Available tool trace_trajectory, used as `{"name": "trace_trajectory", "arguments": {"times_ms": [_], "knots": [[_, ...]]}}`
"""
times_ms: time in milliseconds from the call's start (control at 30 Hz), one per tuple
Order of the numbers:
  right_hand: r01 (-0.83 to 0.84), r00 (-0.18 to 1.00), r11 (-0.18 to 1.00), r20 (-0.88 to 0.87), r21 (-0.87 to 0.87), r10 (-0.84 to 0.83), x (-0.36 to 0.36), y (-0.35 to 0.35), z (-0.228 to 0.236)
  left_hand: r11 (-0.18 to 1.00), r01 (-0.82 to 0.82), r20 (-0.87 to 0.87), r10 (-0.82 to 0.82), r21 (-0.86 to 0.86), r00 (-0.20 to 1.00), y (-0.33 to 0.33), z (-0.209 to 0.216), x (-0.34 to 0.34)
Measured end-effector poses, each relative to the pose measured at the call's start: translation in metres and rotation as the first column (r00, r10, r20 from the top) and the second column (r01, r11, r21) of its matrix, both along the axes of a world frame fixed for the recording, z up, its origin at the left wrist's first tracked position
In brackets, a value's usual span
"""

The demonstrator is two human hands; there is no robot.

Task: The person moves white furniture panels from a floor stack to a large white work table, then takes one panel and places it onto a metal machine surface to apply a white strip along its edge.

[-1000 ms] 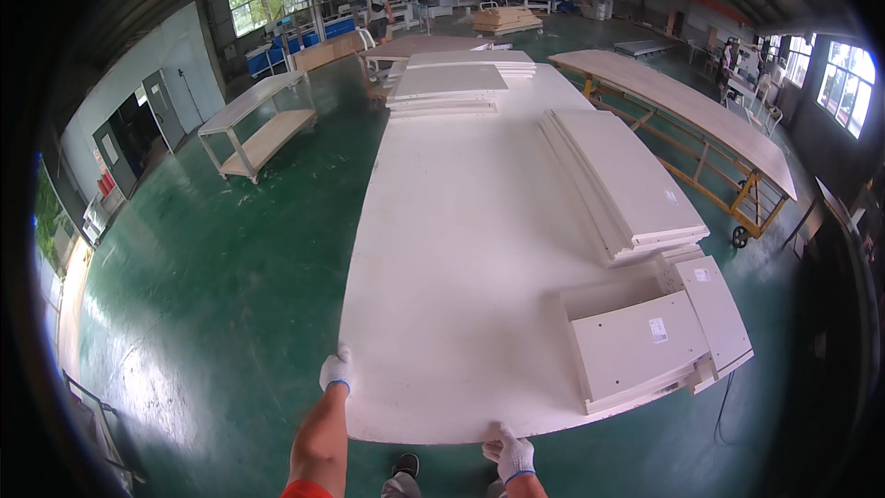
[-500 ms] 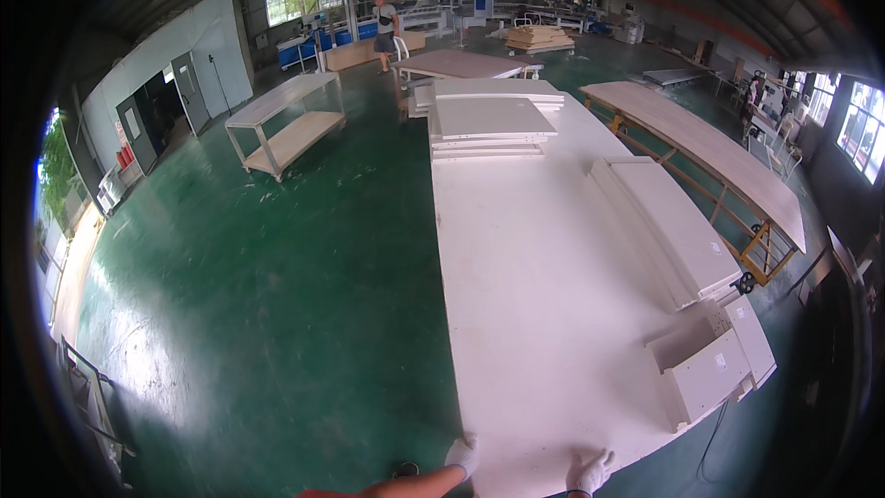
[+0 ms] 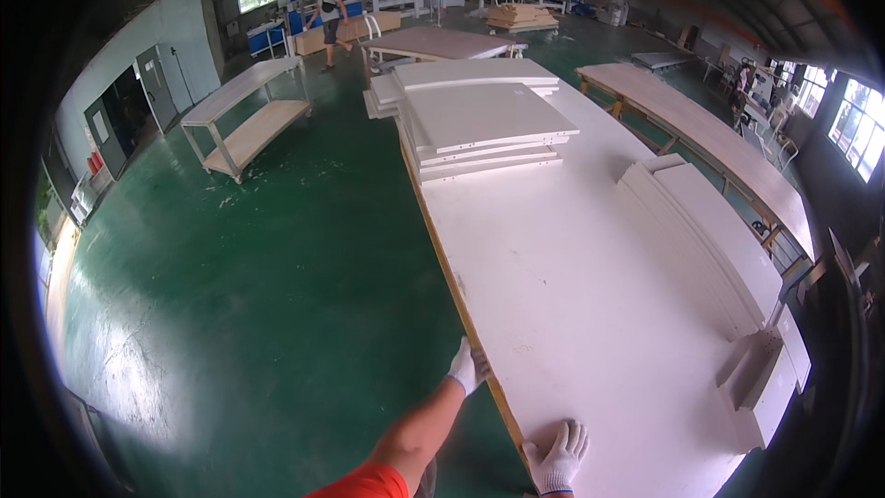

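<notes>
The white-topped worktable (image 3: 553,286) lies in front of me, its top stretching from the lower right toward the far middle, with a brown strip along the left edge. My gloved left hand (image 3: 470,365) meets that edge; its fingertips are too small and partly hidden, so I cannot tell whether they grasp it. My gloved right hand (image 3: 559,457) lies palm down on the white surface near the same edge, its fingers slightly spread and closed on nothing.

On the tabletop, a stack of white panels (image 3: 493,117) with small holes along the front edges stands beyond my hands at the left edge; a second stack (image 3: 470,76) lies just behind it. Along the right side lies a pile of long white panels (image 3: 724,226), and at its near end an open, box-like white piece (image 3: 772,397).

Beyond the worktable stands a brown-topped table (image 3: 438,41); to the right, a long tan-topped table (image 3: 691,120); to the left, on the green floor (image 3: 304,304), a two-tier cart (image 3: 238,94). Behind the cart, a person (image 3: 328,14) is on foot.
</notes>
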State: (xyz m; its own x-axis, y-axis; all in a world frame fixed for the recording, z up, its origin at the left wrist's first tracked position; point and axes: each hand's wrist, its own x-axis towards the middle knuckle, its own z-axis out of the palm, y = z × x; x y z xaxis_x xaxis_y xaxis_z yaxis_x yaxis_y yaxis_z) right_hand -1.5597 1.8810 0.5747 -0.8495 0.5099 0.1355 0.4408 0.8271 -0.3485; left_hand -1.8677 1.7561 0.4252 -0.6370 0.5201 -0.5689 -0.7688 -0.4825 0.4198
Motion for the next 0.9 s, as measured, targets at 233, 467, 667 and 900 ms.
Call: {"name": "trace_trajectory", "arguments": {"times_ms": [233, 467, 667, 900], "knots": [[0.072, 0.969, 0.990, 0.229, 0.122, -0.099, -0.092, 0.016, 0.007, 0.915, -0.243, -0.012, 0.260, 0.322, 0.965, 0.082, 0.040, -0.186], [0.071, 0.967, 0.973, 0.224, 0.222, -0.122, -0.087, 0.028, 0.017, 0.857, -0.126, -0.122, 0.213, 0.499, 0.969, 0.101, -0.006, -0.226], [0.136, 0.967, 0.958, 0.178, 0.251, -0.184, -0.057, 0.039, 0.015, 0.867, -0.076, -0.074, 0.129, 0.492, 0.989, 0.116, -0.014, -0.205], [0.041, 0.971, 0.943, 0.210, 0.331, -0.116, 0.100, 0.108, 0.047, 0.883, 0.075, 0.040, -0.105, 0.464, 0.994, 0.103, 0.001, -0.019]]}}
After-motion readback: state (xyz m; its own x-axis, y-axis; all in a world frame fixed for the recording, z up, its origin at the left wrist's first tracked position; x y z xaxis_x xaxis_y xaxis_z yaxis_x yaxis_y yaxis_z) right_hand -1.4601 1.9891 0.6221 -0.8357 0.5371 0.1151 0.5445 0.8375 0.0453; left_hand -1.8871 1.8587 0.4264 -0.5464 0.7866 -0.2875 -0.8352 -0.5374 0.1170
